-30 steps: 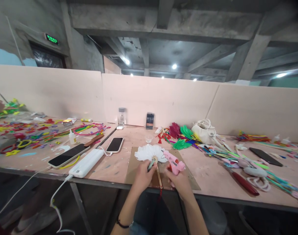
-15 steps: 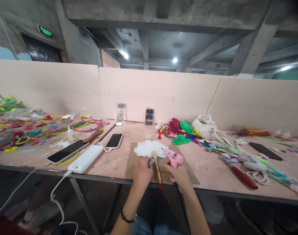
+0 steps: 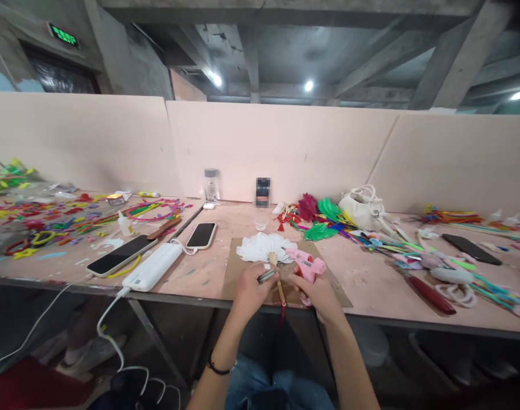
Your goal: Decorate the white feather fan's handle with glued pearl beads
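My left hand (image 3: 250, 286) is closed on metal tweezers (image 3: 267, 276), held just left of a wooden handle (image 3: 281, 291) with a red tassel at its lower end. My right hand (image 3: 317, 291) grips a pink glue gun (image 3: 308, 265), its nozzle pointing left at the edge of a white, fan-shaped piece (image 3: 264, 247). That white piece spreads out from the top of the handle and lies on a brown board (image 3: 234, 273) at the table's front edge.
On the left lie a white power bank (image 3: 152, 267), two phones and colourful craft bits. Behind the board stands a clear bottle (image 3: 211, 187). To the right are feathers (image 3: 320, 232), a white bag (image 3: 361, 209), a red-handled tool (image 3: 432, 295) and another phone.
The camera view has tilted down slightly. My left hand with the tweezers has moved a little away from the base of the white piece, down along the handle.
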`<act>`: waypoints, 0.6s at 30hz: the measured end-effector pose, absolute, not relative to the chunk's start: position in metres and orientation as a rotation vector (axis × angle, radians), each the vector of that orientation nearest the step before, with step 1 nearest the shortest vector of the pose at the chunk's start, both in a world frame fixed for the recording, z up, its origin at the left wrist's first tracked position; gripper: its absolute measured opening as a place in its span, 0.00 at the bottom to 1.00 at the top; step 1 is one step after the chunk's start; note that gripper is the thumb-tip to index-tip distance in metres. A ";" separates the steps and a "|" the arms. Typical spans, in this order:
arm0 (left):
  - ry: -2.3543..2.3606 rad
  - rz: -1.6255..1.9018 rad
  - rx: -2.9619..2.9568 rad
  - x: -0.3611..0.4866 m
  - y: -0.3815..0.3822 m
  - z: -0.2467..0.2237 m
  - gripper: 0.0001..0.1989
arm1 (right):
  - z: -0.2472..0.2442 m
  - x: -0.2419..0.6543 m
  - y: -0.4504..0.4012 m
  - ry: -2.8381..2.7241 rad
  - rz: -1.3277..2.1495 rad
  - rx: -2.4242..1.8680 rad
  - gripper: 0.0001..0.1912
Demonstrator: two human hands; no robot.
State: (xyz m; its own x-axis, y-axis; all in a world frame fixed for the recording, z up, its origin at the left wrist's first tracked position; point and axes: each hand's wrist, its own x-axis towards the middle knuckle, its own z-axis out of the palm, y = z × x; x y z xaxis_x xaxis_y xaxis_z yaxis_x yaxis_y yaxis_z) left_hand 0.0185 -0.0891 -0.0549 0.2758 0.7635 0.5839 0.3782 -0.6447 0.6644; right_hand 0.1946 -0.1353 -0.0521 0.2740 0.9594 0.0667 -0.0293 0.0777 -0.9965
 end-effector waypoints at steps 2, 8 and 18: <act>0.903 1.322 2.186 0.022 -0.092 -0.054 0.07 | -0.050 0.195 -0.138 -1.035 0.992 -1.222 0.23; 0.753 1.350 2.270 0.029 -0.095 -0.057 0.05 | -0.049 0.194 -0.141 -1.084 0.980 -1.191 0.22; 0.799 1.332 2.388 0.025 -0.098 -0.058 0.09 | -0.049 0.193 -0.144 -1.121 0.874 -1.229 0.16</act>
